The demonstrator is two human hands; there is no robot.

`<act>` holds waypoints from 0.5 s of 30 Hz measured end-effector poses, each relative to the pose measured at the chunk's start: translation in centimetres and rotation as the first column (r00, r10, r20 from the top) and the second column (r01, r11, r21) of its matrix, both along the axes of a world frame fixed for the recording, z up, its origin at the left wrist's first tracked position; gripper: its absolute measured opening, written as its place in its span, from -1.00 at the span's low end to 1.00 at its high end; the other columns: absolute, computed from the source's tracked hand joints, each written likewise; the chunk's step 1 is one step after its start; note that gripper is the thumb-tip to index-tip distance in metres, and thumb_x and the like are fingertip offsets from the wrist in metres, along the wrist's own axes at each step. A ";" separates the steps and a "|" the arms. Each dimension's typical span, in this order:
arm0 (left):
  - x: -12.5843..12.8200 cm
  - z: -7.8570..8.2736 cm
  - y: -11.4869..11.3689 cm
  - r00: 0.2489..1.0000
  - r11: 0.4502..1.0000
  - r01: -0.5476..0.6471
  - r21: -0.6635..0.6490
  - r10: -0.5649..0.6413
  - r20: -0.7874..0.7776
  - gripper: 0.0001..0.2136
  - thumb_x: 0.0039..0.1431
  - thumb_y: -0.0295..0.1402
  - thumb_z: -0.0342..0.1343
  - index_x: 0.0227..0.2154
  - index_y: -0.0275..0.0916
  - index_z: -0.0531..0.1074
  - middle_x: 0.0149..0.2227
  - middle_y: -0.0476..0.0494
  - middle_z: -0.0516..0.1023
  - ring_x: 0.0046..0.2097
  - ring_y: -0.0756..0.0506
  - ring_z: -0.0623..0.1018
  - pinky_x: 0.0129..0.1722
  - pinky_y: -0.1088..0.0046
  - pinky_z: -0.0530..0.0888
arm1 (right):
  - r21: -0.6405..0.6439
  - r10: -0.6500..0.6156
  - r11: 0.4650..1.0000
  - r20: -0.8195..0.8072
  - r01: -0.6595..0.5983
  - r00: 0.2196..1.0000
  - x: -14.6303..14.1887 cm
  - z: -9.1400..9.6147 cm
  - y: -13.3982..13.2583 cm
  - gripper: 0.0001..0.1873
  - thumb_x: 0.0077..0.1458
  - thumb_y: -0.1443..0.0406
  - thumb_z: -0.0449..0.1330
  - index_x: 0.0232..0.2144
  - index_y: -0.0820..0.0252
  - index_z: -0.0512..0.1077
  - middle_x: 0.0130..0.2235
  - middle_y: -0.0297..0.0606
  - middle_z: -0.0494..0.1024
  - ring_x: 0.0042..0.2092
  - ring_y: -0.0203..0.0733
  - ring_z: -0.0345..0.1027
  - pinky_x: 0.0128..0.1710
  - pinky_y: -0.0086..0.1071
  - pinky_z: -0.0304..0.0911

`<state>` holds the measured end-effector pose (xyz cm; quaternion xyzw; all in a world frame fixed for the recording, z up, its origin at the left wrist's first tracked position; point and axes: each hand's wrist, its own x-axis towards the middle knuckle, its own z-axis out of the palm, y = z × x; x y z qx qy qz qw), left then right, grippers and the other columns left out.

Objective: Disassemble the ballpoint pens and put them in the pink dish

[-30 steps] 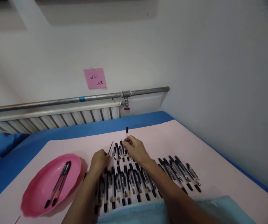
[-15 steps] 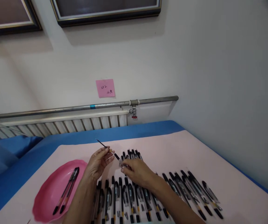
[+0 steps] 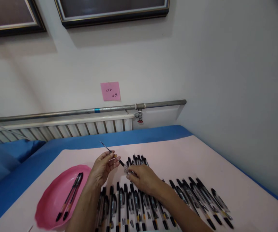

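Between the thumb and fingers of my left hand (image 3: 105,166) is a dark pen refill (image 3: 106,147), its thin tip pointing up and to the left. My right hand (image 3: 142,178) is closed around a clear pen barrel (image 3: 124,164) with a black grip end. The two parts lie roughly in one line, with the barrel's black end close to the left fingers; whether the refill enters it I cannot tell. Below the hands lie rows of pen parts (image 3: 126,206), black caps and small metal tips. More clear barrels (image 3: 139,158) lie behind my right hand.
A pink scalloped plate (image 3: 48,206) with two pens (image 3: 70,196) stands at the left. At the right lies another group of pen parts (image 3: 197,196). A pink sheet (image 3: 173,154) covers the blue surface, and a radiator (image 3: 81,129) runs along the wall behind.
Both hands hold almost the same pose, with the refill and barrel nearly in place. The whole view has shifted very slightly.
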<state>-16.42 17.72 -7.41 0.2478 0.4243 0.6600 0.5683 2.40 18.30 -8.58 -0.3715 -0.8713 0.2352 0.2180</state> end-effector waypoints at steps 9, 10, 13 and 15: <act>0.3 0.0 -0.2 0.993 0.998 0.054 0.017 -0.052 -0.102 -0.82 -0.13 -0.47 0.28 -0.43 -0.35 0.42 -0.42 -0.17 0.49 -0.32 -0.15 0.53 -0.38 0.41 0.50 | -0.007 -0.014 1.000 0.002 0.014 1.000 -0.2 0.2 -0.2 -0.89 0.08 0.29 0.08 -0.39 0.17 0.39 -0.45 -0.36 0.44 -0.42 -0.30 0.27 -0.48 -0.51 -0.08; 0.5 0.1 -0.3 0.990 0.997 0.079 0.016 -0.076 -0.119 -0.80 -0.16 -0.45 0.30 -0.43 -0.36 0.43 -0.43 -0.19 0.49 -0.32 -0.14 0.52 -0.38 0.41 0.49 | -0.007 -0.025 1.000 0.005 0.025 1.000 -0.2 0.2 -0.2 -0.89 0.09 0.29 0.08 -0.39 0.18 0.39 -0.44 -0.35 0.44 -0.41 -0.30 0.27 -0.48 -0.51 -0.08; 1.1 0.4 -0.7 0.970 0.985 0.174 0.008 -0.170 -0.172 -0.73 -0.20 -0.37 0.34 -0.41 -0.40 0.46 -0.35 -0.28 0.50 -0.28 -0.17 0.50 -0.37 0.39 0.48 | 0.005 -0.058 0.998 -0.016 0.058 0.998 -0.3 0.2 0.0 -0.87 0.09 0.31 0.06 -0.46 0.21 0.35 -0.45 -0.33 0.42 -0.40 -0.29 0.25 -0.47 -0.51 -0.08; 1.3 0.4 -0.8 0.945 0.977 0.212 0.019 -0.200 -0.259 -0.67 -0.14 -0.26 0.30 -0.33 -0.37 0.46 -0.25 -0.31 0.48 -0.20 -0.21 0.47 -0.34 0.36 0.47 | 0.001 -0.077 0.997 -0.062 0.077 0.995 -0.3 0.2 0.1 -0.86 0.08 0.33 0.06 -0.49 0.22 0.33 -0.45 -0.34 0.41 -0.40 -0.30 0.24 -0.47 -0.51 -0.07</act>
